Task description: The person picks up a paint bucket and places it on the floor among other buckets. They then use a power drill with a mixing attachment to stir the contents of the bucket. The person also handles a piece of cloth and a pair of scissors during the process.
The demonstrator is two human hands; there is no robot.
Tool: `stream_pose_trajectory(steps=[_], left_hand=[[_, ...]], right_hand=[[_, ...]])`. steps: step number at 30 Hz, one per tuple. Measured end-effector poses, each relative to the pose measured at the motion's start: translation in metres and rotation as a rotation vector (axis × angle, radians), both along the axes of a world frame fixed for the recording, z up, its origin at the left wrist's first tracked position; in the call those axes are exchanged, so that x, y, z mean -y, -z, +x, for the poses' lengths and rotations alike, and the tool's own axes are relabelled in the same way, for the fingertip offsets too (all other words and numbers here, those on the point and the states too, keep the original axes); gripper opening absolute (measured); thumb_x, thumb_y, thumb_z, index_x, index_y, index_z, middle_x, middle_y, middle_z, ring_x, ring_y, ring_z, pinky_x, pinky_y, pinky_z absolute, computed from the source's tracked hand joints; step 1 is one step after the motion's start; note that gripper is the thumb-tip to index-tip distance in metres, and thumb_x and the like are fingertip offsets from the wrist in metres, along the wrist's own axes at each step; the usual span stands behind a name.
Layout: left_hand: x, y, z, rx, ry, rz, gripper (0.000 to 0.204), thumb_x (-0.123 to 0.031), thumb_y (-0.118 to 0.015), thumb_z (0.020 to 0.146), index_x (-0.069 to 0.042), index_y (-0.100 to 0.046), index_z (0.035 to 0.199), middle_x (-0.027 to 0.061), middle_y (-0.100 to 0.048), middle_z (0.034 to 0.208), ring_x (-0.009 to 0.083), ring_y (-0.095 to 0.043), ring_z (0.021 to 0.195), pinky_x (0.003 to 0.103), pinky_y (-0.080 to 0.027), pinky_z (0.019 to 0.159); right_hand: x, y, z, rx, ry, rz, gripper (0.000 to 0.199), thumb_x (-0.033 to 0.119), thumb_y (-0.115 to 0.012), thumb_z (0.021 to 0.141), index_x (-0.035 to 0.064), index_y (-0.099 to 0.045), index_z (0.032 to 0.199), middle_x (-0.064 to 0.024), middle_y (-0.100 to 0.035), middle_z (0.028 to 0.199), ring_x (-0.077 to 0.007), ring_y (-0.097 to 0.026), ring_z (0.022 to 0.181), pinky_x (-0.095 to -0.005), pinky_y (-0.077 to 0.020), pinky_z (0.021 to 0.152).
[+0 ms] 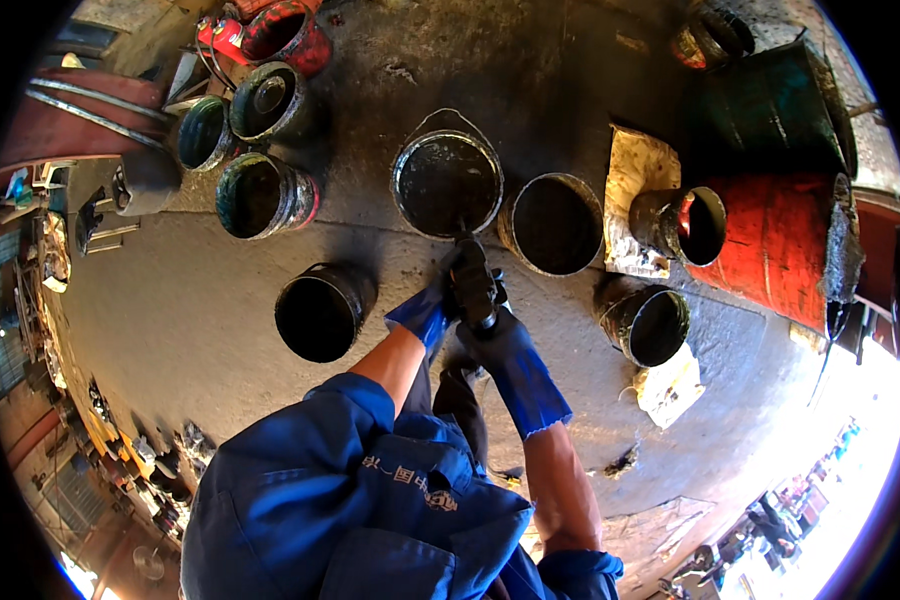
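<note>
Fingers of both blue-gloved hands, left hand and right hand, are clamped on a dark, grimy handle beside the round black-stained metal bucket. Stirring or scraping seems underway; steady downward grip is judged needed next.

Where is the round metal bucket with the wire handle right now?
In the head view, the round metal bucket with the wire handle stands on the concrete floor, centre top, just beyond both blue-gloved hands, left of an open dark bucket.
</note>
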State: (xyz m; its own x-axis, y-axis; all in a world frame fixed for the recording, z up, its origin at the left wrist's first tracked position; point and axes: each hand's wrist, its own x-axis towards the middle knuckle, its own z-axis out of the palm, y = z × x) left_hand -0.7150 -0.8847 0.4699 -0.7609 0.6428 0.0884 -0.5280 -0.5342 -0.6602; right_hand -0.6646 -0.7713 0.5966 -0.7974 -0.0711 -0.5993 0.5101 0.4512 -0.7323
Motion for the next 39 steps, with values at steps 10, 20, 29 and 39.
stream_pose_trajectory(steps=[10, 20, 29, 39], left_hand=[[0.003, 0.021, -0.019, -0.194, -0.072, 0.224, 0.037, -0.034, -0.041, 0.102, -0.018, -0.038, 0.069, -0.0004, -0.031, 0.052, 0.0115, -0.031, 0.042, 0.029, -0.027, 0.042], [0.005, 0.012, -0.018, -0.09, -0.079, 0.163, 0.038, -0.033, -0.038, 0.103, -0.015, -0.04, 0.07, 0.002, -0.033, 0.054, 0.0129, -0.031, 0.042, 0.03, -0.029, 0.043], [0.007, 0.009, -0.019, -0.133, -0.051, 0.121, 0.037, -0.034, -0.041, 0.102, -0.014, -0.04, 0.071, 0.0004, -0.033, 0.053, 0.0116, -0.031, 0.04, 0.03, -0.027, 0.039], [0.013, 0.006, -0.015, -0.074, -0.08, -0.051, 0.033, -0.028, -0.043, 0.102, -0.015, -0.039, 0.072, -0.001, -0.032, 0.052, 0.0096, -0.031, 0.04, 0.026, -0.028, 0.039]], right_hand=[[0.015, 0.009, -0.029, 0.017, -0.057, 0.021, 0.035, 0.034, -0.075, 0.076, 0.0097, -0.067, 0.1, -0.008, -0.071, 0.086, -0.0169, -0.067, 0.076, -0.0341, -0.0538, 0.07], [0.02, 0.029, -0.016, 0.035, -0.077, 0.102, 0.029, 0.035, -0.072, 0.077, 0.0116, -0.069, 0.093, -0.0088, -0.071, 0.081, -0.0198, -0.068, 0.072, -0.0351, -0.0545, 0.067], [0.011, 0.019, -0.023, 0.143, -0.128, 0.137, 0.027, 0.035, -0.072, 0.077, 0.0118, -0.069, 0.091, -0.0073, -0.07, 0.076, -0.0189, -0.067, 0.068, -0.0347, -0.0543, 0.065], [0.014, 0.011, -0.024, 0.193, -0.117, 0.097, 0.023, 0.034, -0.072, 0.078, 0.0126, -0.069, 0.087, -0.004, -0.067, 0.069, -0.0164, -0.064, 0.06, -0.0337, -0.0527, 0.06]])
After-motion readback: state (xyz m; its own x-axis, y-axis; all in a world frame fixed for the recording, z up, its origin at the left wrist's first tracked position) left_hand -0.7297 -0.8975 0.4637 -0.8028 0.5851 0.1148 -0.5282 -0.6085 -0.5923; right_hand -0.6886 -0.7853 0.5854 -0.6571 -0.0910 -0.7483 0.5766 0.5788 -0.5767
